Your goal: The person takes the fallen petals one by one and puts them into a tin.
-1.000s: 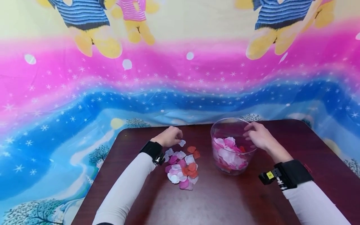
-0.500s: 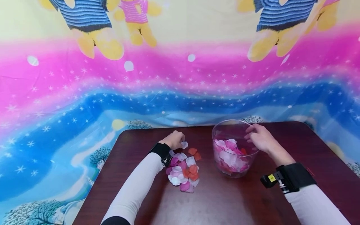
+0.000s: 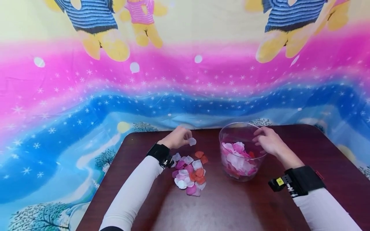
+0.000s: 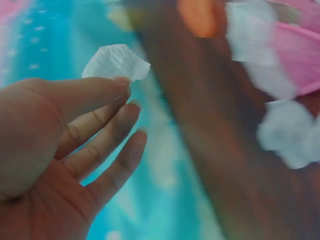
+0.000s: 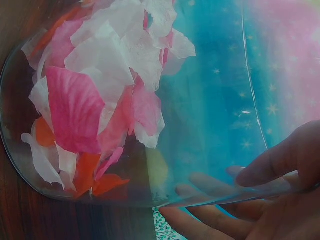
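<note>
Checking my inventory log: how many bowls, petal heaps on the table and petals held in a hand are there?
clear bowl: 1
loose petal heap: 1
white petal pinched by the left hand: 1
Total: 3

A white petal (image 3: 192, 141) was pinched above the desk; the clear container (image 3: 241, 128) stood upright, perhaps a third full of petals.

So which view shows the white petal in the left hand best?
The left wrist view: the white petal fills the frame, pinched at the fingertips. The head view shows it small; the right wrist view misses it.
</note>
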Available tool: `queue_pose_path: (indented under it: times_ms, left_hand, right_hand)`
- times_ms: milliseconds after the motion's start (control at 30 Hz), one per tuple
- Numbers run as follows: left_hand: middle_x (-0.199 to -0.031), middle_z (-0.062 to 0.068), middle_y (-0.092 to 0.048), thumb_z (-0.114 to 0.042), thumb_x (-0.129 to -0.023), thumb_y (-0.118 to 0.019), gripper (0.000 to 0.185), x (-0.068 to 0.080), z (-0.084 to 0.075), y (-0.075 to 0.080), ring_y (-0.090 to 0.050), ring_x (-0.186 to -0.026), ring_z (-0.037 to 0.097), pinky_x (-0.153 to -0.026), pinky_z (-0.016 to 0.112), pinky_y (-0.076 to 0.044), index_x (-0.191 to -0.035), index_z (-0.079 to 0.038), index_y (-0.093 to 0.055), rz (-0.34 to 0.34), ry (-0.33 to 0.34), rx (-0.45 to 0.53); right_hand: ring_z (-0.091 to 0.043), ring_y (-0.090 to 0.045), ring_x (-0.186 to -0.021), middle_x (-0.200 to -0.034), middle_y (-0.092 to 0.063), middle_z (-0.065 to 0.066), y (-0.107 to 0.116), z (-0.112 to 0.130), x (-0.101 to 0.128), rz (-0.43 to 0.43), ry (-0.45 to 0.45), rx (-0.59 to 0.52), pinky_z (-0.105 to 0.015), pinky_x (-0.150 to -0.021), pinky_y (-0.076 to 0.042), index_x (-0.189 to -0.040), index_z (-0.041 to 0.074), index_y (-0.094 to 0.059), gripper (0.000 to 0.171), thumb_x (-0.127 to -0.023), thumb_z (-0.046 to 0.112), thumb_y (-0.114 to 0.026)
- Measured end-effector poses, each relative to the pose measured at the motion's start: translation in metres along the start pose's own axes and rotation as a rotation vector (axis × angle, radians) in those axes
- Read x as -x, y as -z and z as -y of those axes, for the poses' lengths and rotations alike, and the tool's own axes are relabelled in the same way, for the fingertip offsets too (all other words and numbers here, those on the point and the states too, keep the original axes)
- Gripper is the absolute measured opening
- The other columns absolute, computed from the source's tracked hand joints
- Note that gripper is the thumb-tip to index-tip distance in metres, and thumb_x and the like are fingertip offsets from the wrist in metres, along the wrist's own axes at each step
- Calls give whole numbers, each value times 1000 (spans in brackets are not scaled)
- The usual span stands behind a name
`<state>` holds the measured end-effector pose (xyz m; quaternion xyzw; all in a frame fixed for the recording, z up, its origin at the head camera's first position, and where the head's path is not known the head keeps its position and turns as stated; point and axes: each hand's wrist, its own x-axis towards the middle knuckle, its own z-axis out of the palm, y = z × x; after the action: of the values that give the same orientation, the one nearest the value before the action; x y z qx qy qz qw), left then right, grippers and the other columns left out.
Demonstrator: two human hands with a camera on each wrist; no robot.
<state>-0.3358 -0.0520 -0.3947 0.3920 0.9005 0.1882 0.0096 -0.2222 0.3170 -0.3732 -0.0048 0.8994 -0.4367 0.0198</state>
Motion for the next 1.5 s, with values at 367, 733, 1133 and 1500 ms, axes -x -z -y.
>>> queue_pose_path:
  times_ms: [367,733,1133,1500]
  left_hand:
    - [-88,-4,-73,-16,-96,-74,4,-9,-77,59,-66,-82,7,-75,21,-53,-96,-13,-77,-179,-205,-26]
    - [-89,-8,-72,-23,-97,-73,6,-37,-139,42,-63,-81,3,-70,20,-49,-100,-20,-77,-110,-278,-121]
    - [-90,-11,-69,-27,-97,-73,9,-49,-157,21,-61,-87,3,-74,22,-49,-103,-23,-77,-19,-265,-211]
    - [-109,-2,-72,-25,-96,-74,22,-34,-134,41,-67,-95,12,-80,24,-52,-116,-16,-74,-4,-266,-139]
  right_hand:
    - [-52,-61,-114,-124,-60,-38,1,-1,2,-10,10,3,-48,-74,-60,-132,-15,-44,41,-98,5,-38]
    - [-52,-60,-115,-126,-58,-39,0,-3,2,-6,-3,-6,-49,-75,-59,-134,-15,-44,42,-97,6,-36]
    - [-50,-61,-114,-125,-59,-38,0,-1,2,-12,-4,-2,-48,-74,-59,-135,-14,-44,43,-98,5,-37]
    - [-50,-61,-114,-125,-59,-37,2,-2,2,-15,-1,4,-49,-76,-59,-134,-14,-45,42,-98,5,-36]
